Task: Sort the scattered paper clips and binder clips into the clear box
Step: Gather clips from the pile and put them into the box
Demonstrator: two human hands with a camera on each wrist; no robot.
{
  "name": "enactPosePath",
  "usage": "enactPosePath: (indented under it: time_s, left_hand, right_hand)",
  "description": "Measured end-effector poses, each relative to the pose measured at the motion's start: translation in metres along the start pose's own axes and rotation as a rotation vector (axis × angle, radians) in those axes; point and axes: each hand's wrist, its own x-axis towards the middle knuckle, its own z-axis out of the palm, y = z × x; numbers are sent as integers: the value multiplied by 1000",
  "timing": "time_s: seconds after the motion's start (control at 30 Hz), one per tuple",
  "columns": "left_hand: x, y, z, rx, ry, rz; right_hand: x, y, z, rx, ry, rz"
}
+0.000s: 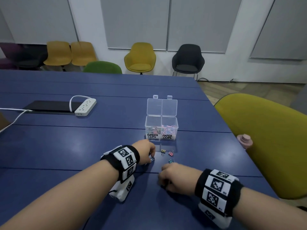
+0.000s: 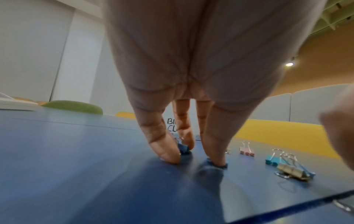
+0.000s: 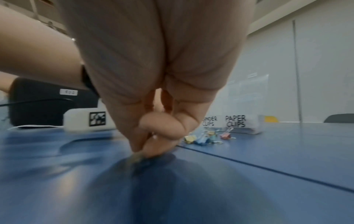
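The clear box (image 1: 161, 124) stands open on the blue table, its left half labelled BINDER CLIPS and its right half PAPER CLIPS, both holding clips. In front of it lie a yellow binder clip (image 1: 163, 151), a pink one (image 1: 171, 153) and a teal one (image 1: 171, 161). My left hand (image 1: 152, 158) is down on the table, thumb and fingers pinching a blue binder clip (image 2: 184, 149); another fingertip rests on a second blue piece (image 2: 217, 164). My right hand (image 1: 163, 183) is nearer me, its fingertips (image 3: 142, 149) pinched on a small yellowish clip (image 3: 136, 157), blurred.
A white power strip (image 1: 85, 107) and a black pad (image 1: 48, 106) lie at the far left. An olive chair (image 1: 265, 138) stands by the table's right edge, with a pink bottle top (image 1: 245, 141) beside it. More chairs line the far wall.
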Motion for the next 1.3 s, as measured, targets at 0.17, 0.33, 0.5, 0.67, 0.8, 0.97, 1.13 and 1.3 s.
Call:
enactPosePath:
  time_s: [0.17, 0.33, 0.5, 0.67, 0.8, 0.97, 1.13, 1.3]
  left_hand:
    - [3, -1, 0, 5, 4, 16]
    - [7, 4, -1, -26, -25, -10]
    - [13, 13, -4, -71, -127, -72]
    - [15, 27, -7, -63, -145, -29]
    - [7, 31, -11, -169, -198, -31]
    - [-12, 30, -1, -69, -216, 0]
    - [-9, 29, 11, -61, -105, 3]
    - [-8, 23, 13, -99, -48, -1]
  right_hand:
    - [3, 23, -18, 34, 203, 156]
    - [12, 48, -29, 170, 228, 374]
    - [23, 54, -33, 211, -15, 454]
    - [35, 44, -34, 61, -24, 398]
    - [37, 39, -32, 13, -4, 359]
    - [28, 45, -30, 61, 38, 454]
    - [26, 68, -42, 123, 236, 596]
    - [29, 61, -31, 61, 124, 527]
